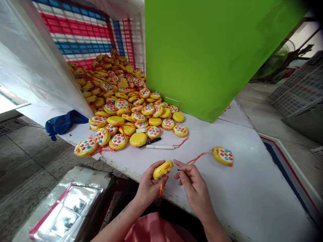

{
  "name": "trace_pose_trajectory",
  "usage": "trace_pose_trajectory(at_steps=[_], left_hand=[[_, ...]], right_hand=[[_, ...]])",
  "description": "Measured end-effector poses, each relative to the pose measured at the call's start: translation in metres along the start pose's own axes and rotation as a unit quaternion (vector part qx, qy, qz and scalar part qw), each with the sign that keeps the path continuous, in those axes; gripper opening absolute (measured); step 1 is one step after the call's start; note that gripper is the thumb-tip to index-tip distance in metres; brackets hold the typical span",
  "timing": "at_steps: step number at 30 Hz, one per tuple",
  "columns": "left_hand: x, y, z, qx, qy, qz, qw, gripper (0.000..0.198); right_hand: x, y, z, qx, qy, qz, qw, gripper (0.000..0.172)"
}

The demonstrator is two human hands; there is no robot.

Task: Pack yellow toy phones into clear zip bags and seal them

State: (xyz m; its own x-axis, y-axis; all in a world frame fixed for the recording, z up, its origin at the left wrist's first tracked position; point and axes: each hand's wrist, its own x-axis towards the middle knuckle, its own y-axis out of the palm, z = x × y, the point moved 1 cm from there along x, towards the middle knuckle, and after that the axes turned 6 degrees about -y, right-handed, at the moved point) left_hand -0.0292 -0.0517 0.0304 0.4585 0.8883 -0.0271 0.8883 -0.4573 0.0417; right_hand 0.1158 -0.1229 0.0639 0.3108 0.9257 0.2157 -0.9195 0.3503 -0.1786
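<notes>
My left hand (150, 183) grips a yellow plastic toy (161, 170) turned on its edge near the table's front, with an orange cord (160, 189) hanging below it. Just right of the toy and apart from it is my right hand (193, 183), thumb and fingers pinched together. A thin dark tip shows at that pinch, too small to name. Beyond the right hand lies a finished-looking yellow toy (223, 155) with coloured dots on white, its orange cord (195, 158) stretched toward the hand.
A big heap of the same toys (121, 104) spills from a striped mesh container (78, 32). Before it lie a white pen (160, 147) and a black marker (151, 142). A green board (209, 57) stands behind; blue cloth (65, 123) lies left. Plastic bags (65, 211) sit lower left.
</notes>
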Motion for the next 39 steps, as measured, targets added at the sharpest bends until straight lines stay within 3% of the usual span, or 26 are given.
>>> trace_pose_trajectory(at_steps=[10,18,39], left_hand=[[0.009,-0.008,0.014,0.005,-0.003,0.012,1.000,0.041],[0.005,-0.006,0.016,0.076,0.055,0.006,0.996,0.037],[0.002,-0.004,0.017,0.184,0.144,0.006,0.972,0.043]], right_hand=[[0.014,0.010,-0.005,-0.164,-0.100,0.033,0.981,0.009],[0.015,0.013,0.003,-0.264,-0.187,0.064,0.944,0.010],[0.009,0.014,0.005,-0.353,-0.176,0.059,0.917,0.007]])
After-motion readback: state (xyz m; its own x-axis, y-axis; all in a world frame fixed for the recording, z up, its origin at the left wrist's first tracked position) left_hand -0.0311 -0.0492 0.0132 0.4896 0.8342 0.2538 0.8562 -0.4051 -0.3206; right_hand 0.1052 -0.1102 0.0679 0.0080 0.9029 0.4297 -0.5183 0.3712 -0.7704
